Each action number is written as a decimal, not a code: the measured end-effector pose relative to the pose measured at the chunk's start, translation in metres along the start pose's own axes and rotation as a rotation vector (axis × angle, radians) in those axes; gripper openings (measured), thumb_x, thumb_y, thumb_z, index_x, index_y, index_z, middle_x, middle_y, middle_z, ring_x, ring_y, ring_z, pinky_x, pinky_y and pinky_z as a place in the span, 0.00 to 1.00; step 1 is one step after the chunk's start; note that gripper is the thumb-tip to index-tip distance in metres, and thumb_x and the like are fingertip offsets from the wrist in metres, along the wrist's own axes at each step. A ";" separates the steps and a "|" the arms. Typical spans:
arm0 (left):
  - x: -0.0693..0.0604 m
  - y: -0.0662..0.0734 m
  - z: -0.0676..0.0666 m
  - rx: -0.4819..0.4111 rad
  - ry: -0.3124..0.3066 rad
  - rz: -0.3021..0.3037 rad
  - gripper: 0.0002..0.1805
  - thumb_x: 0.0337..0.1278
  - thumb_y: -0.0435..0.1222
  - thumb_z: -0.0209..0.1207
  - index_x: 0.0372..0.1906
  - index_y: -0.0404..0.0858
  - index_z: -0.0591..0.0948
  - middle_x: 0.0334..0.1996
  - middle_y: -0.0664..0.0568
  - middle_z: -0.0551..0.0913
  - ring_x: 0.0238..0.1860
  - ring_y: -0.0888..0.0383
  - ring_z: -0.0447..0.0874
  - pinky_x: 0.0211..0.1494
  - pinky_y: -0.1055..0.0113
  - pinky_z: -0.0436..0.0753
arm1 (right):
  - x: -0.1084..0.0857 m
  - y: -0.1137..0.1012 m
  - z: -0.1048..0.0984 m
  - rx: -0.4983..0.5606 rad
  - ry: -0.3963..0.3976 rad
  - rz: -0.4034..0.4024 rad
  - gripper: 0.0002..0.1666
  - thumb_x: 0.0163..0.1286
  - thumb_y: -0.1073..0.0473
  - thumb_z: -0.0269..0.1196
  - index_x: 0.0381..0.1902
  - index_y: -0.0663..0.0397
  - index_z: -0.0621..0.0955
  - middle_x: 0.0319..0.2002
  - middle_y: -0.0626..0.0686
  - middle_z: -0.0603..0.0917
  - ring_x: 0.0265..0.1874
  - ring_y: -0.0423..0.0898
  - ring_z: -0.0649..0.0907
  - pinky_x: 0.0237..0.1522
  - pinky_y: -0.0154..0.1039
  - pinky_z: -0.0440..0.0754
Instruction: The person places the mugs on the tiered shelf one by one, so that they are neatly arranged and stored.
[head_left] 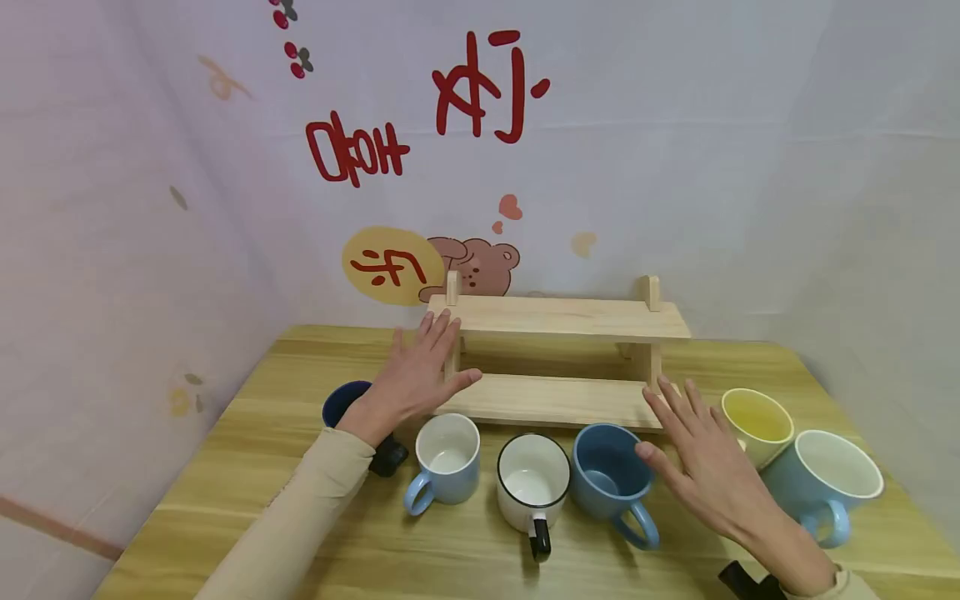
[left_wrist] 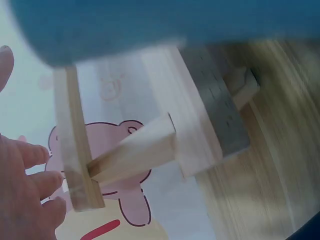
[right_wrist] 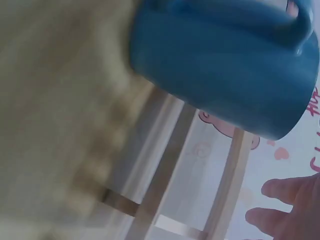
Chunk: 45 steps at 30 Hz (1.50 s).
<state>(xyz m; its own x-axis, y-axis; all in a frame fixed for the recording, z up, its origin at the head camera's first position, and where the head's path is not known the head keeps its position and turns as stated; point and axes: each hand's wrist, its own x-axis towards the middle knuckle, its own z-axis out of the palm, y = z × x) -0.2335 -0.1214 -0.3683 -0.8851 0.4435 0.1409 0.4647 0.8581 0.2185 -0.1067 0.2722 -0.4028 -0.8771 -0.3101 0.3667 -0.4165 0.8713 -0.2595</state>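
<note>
A two-tier wooden rack (head_left: 555,400) stands at the back of the table. My left hand (head_left: 416,375) is spread in front of its left end, holding nothing; whether the fingertips touch the wood I cannot tell. Fingers straight, my right hand (head_left: 708,467) hovers by the rack's right end, between a blue mug (head_left: 611,467) and a yellow cup (head_left: 757,425). Beneath the left wrist, a dark blue mug (head_left: 345,400) is partly hidden. A light blue mug (head_left: 450,462) and a white mug with black rim and handle (head_left: 532,483) stand between the hands.
At the far right, a larger pale blue mug (head_left: 817,479) with a white inside stands beside the yellow cup. Behind the rack hangs a white printed cloth (head_left: 675,167) with red characters and a bear. The wooden table (head_left: 240,467) extends in front and to the left.
</note>
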 end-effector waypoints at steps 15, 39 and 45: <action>-0.003 -0.020 -0.001 0.001 0.020 -0.046 0.53 0.70 0.70 0.43 0.84 0.38 0.51 0.84 0.45 0.43 0.84 0.47 0.33 0.79 0.33 0.38 | -0.031 -0.007 -0.007 0.238 -0.030 0.091 0.17 0.78 0.57 0.62 0.61 0.39 0.84 0.60 0.40 0.85 0.59 0.42 0.82 0.53 0.32 0.78; 0.011 -0.011 0.007 -0.051 0.018 0.008 0.51 0.71 0.68 0.46 0.83 0.37 0.53 0.84 0.45 0.45 0.84 0.48 0.34 0.81 0.39 0.40 | -0.049 -0.003 0.032 1.094 -0.388 -0.040 0.24 0.83 0.74 0.43 0.50 0.59 0.87 0.48 0.57 0.90 0.51 0.42 0.87 0.55 0.30 0.80; 0.005 -0.012 0.009 -0.070 0.030 0.005 0.50 0.72 0.67 0.46 0.83 0.37 0.55 0.84 0.44 0.47 0.84 0.47 0.36 0.81 0.39 0.40 | -0.052 -0.012 0.033 1.149 -0.370 0.018 0.23 0.84 0.72 0.41 0.46 0.63 0.85 0.43 0.59 0.90 0.49 0.44 0.87 0.57 0.28 0.77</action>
<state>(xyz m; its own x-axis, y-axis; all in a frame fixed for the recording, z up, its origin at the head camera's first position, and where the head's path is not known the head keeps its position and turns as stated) -0.2443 -0.1271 -0.3794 -0.8820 0.4394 0.1704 0.4710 0.8351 0.2842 -0.0642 0.2650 -0.4485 -0.8219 -0.5556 0.1254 -0.2081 0.0880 -0.9741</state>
